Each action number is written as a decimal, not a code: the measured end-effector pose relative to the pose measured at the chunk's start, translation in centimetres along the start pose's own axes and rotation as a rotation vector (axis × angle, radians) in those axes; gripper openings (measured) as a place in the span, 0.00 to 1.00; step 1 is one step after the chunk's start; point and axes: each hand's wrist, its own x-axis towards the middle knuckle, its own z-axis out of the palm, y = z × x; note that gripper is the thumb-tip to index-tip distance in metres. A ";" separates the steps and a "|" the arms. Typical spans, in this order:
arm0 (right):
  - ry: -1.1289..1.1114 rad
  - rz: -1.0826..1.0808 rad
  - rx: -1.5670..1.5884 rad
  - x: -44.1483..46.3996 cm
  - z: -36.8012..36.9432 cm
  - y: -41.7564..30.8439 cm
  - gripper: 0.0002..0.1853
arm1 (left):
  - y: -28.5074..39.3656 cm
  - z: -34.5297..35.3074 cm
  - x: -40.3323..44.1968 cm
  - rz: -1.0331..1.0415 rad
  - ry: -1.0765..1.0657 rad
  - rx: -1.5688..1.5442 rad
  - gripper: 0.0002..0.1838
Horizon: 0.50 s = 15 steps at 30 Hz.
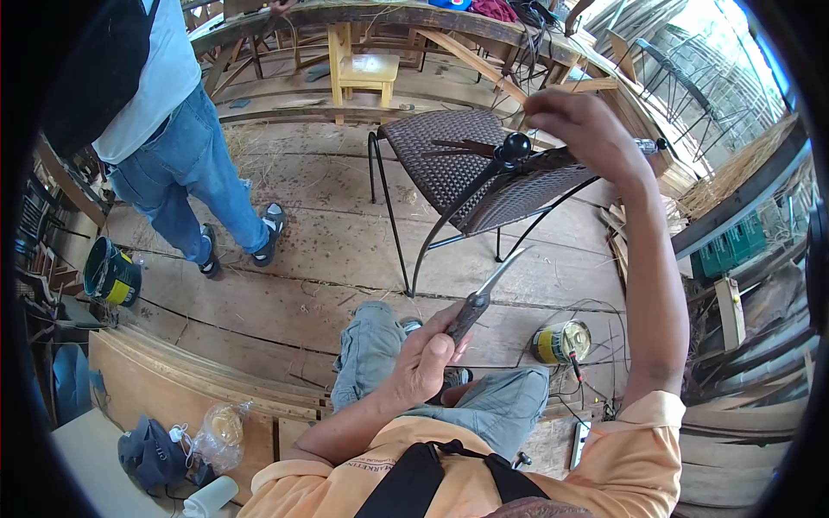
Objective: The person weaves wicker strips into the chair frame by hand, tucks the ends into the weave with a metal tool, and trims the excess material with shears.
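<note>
My left hand (427, 358) is closed around the dark handle of a curved knife (471, 312), whose narrow blade points up and away from me. Ahead stands a brown woven chair (445, 138) on a black metal frame, its back turned toward me. My right hand (587, 129) is raised over the top rail of the chair back, beside a black ball finial (515, 147). Its fingers are curled together; what they pinch, if anything, cannot be made out. Loose dark weaving strips (458, 148) stick out near the finial.
Another person in jeans (190, 173) stands at the left. A paint can (561, 343) is on the plank floor near my knee, with cords around it. A bucket (112, 272) stands far left. At the back are a long workbench (389, 17) and a small wooden chair (367, 71).
</note>
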 end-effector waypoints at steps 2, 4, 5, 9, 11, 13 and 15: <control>-0.161 -0.020 -0.052 2.0 0.7 1.0 0.15 | 0.3 0.7 0.5 0.043 0.013 0.076 0.29; -0.312 -0.037 -0.088 2.9 0.8 0.3 0.18 | 0.8 1.2 1.4 0.070 -0.019 0.157 0.24; -0.352 -0.019 -0.103 3.1 0.8 -0.2 0.18 | 1.0 1.3 1.6 0.018 -0.036 0.164 0.23; -0.378 0.008 -0.167 3.0 1.3 -0.9 0.18 | 2.0 1.3 3.1 -0.050 -0.070 0.197 0.20; -0.298 -0.011 -0.190 3.3 1.6 0.0 0.18 | 3.2 1.8 4.2 -0.021 -0.028 0.304 0.20; -0.198 -0.035 -0.188 3.4 2.1 0.9 0.19 | 3.9 2.4 5.3 -0.027 0.002 0.291 0.17; -0.168 -0.003 -0.088 3.1 1.7 0.9 0.20 | 3.5 2.7 6.3 -0.048 0.038 0.230 0.16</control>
